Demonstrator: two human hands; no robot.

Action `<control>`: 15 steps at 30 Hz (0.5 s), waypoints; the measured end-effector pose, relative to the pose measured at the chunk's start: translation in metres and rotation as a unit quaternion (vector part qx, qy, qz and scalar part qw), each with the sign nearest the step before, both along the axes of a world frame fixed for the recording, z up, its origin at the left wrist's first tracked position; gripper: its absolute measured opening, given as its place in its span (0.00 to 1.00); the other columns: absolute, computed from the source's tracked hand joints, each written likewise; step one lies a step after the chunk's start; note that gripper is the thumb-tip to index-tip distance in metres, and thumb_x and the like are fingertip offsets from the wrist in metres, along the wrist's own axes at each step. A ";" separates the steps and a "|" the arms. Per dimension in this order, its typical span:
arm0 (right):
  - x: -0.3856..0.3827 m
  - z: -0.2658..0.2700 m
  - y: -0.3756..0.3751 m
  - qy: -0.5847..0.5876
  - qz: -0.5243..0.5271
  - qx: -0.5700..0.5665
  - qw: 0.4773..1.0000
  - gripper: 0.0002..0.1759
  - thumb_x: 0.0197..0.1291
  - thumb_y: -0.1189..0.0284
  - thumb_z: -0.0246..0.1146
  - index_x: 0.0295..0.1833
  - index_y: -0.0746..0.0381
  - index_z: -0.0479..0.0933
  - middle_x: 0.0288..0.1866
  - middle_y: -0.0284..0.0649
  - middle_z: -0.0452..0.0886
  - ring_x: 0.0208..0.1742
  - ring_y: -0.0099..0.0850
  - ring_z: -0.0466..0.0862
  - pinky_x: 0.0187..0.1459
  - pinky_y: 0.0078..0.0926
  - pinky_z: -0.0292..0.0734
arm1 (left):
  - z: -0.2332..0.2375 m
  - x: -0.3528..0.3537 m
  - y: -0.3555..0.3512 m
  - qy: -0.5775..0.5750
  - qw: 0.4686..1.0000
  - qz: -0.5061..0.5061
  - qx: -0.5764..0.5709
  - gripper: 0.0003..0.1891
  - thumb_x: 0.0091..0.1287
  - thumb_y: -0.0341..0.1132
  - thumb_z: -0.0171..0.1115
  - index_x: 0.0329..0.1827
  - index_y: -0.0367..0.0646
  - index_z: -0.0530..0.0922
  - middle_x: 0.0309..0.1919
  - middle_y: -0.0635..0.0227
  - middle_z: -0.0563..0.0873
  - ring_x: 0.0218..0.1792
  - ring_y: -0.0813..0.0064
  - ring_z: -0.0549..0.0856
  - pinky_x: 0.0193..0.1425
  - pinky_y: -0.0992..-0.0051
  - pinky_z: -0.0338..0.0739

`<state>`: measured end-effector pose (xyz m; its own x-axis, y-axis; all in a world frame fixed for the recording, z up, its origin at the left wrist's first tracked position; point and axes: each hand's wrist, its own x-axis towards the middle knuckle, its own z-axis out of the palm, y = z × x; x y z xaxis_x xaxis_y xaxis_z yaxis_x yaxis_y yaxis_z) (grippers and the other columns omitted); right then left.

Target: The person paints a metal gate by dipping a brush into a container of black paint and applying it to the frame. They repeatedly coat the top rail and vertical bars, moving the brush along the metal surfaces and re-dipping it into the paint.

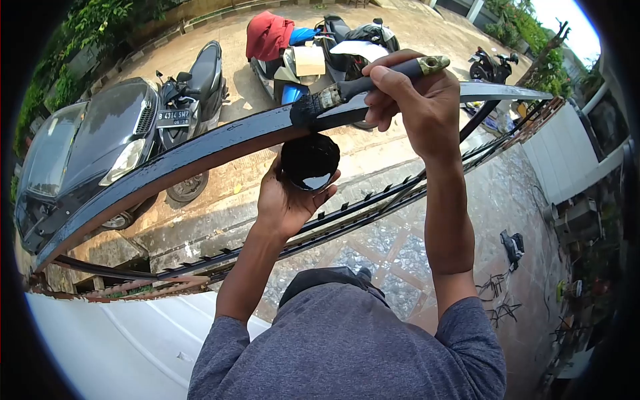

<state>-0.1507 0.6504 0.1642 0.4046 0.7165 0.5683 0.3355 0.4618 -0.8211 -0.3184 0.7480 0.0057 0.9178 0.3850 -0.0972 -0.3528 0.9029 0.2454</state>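
A paintbrush (pixel 340 92) with a dark handle is held in my right hand (pixel 417 100), its black-coated bristles against the long curved metal beam (pixel 220 137). The beam's top face looks black and glossy, and its lower side is reddish brown. Just below the bristles, my left hand (pixel 289 200) is wrapped round a round container (pixel 311 162) of black paint, with a bright reflection on the paint. Dark smears mark the fingers and palm of that hand.
Beyond the beam are a black car (pixel 100 133), a motorcycle (pixel 200 80) and more motorcycles, one with a red cover (pixel 268 37). Black spiked rails (pixel 347 212) run below the beam. White roofing (pixel 147 333) lies lower left; a tiled floor (pixel 493 213) lies far below.
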 end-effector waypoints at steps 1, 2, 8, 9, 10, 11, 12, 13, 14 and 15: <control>0.001 0.003 0.012 -0.016 -0.005 -0.053 0.998 0.10 0.66 0.72 0.65 0.43 0.70 0.83 0.23 0.41 0.84 0.19 0.25 0.84 0.17 0.18 0.76 | 0.001 0.002 0.002 -0.003 1.000 0.001 0.006 0.29 0.81 0.52 0.35 0.71 0.41 0.71 0.59 0.48 0.82 0.57 0.44 0.83 0.52 0.50 0.87; 0.010 0.004 0.020 -0.023 -0.016 -0.084 0.996 0.09 0.65 0.72 0.66 0.40 0.69 0.83 0.23 0.40 0.83 0.18 0.24 0.83 0.16 0.17 0.74 | 0.001 0.003 0.003 -0.002 1.000 -0.001 0.014 0.29 0.81 0.54 0.35 0.72 0.43 0.70 0.60 0.50 0.82 0.57 0.45 0.84 0.53 0.51 0.87; 0.075 0.025 0.016 -0.047 -0.120 -0.069 0.989 0.09 0.65 0.72 0.65 0.38 0.68 0.83 0.22 0.40 0.83 0.16 0.23 0.82 0.13 0.17 0.71 | -0.003 0.000 0.000 -0.014 1.000 -0.012 0.023 0.30 0.80 0.57 0.35 0.72 0.46 0.71 0.60 0.53 0.83 0.55 0.49 0.85 0.53 0.54 0.87; 0.065 0.027 0.020 -0.041 -0.089 -0.076 0.992 0.10 0.65 0.72 0.65 0.38 0.69 0.83 0.22 0.40 0.83 0.17 0.24 0.82 0.14 0.18 0.71 | -0.003 0.002 0.000 -0.014 1.000 -0.015 0.021 0.30 0.80 0.56 0.36 0.71 0.46 0.72 0.59 0.53 0.83 0.55 0.48 0.85 0.53 0.54 0.87; 0.051 0.028 0.026 -0.032 -0.059 -0.085 0.994 0.10 0.65 0.71 0.65 0.39 0.69 0.83 0.23 0.40 0.83 0.17 0.24 0.82 0.15 0.18 0.72 | -0.004 0.004 0.001 -0.023 0.999 -0.021 0.017 0.30 0.80 0.56 0.36 0.72 0.44 0.71 0.61 0.51 0.82 0.57 0.47 0.84 0.53 0.53 0.87; 0.042 0.027 0.032 -0.048 -0.035 -0.110 0.992 0.11 0.65 0.70 0.65 0.40 0.69 0.83 0.23 0.40 0.83 0.18 0.24 0.83 0.16 0.18 0.73 | -0.007 0.005 0.002 -0.031 0.999 -0.026 0.011 0.30 0.81 0.55 0.37 0.72 0.43 0.69 0.62 0.49 0.80 0.58 0.46 0.83 0.54 0.52 0.87; 0.039 0.025 0.035 -0.074 -0.038 -0.144 0.986 0.11 0.65 0.70 0.65 0.41 0.69 0.84 0.23 0.40 0.83 0.18 0.24 0.83 0.17 0.18 0.74 | -0.009 0.005 0.002 -0.040 0.999 -0.030 0.006 0.30 0.81 0.54 0.37 0.73 0.41 0.68 0.63 0.46 0.79 0.59 0.45 0.82 0.54 0.51 0.87; 0.046 0.024 0.032 -0.075 -0.053 -0.163 0.982 0.11 0.65 0.70 0.64 0.40 0.69 0.84 0.23 0.40 0.83 0.18 0.24 0.83 0.17 0.18 0.73 | -0.011 0.007 0.003 -0.051 0.998 -0.034 0.009 0.30 0.81 0.54 0.37 0.73 0.40 0.68 0.64 0.44 0.77 0.60 0.44 0.81 0.56 0.52 0.86; 0.058 0.025 0.029 -0.077 -0.066 -0.184 0.978 0.11 0.65 0.70 0.64 0.39 0.68 0.84 0.22 0.39 0.83 0.18 0.23 0.82 0.16 0.18 0.73 | -0.010 0.006 0.002 -0.036 0.999 -0.034 0.009 0.29 0.81 0.54 0.38 0.72 0.42 0.69 0.62 0.47 0.79 0.58 0.45 0.83 0.54 0.52 0.87; 0.080 0.024 0.024 -0.101 -0.100 -0.188 0.972 0.12 0.65 0.69 0.64 0.37 0.68 0.84 0.21 0.39 0.82 0.17 0.23 0.82 0.16 0.17 0.72 | -0.007 0.006 0.001 -0.024 0.999 -0.033 0.008 0.29 0.80 0.55 0.38 0.71 0.44 0.71 0.60 0.49 0.81 0.56 0.46 0.84 0.53 0.52 0.87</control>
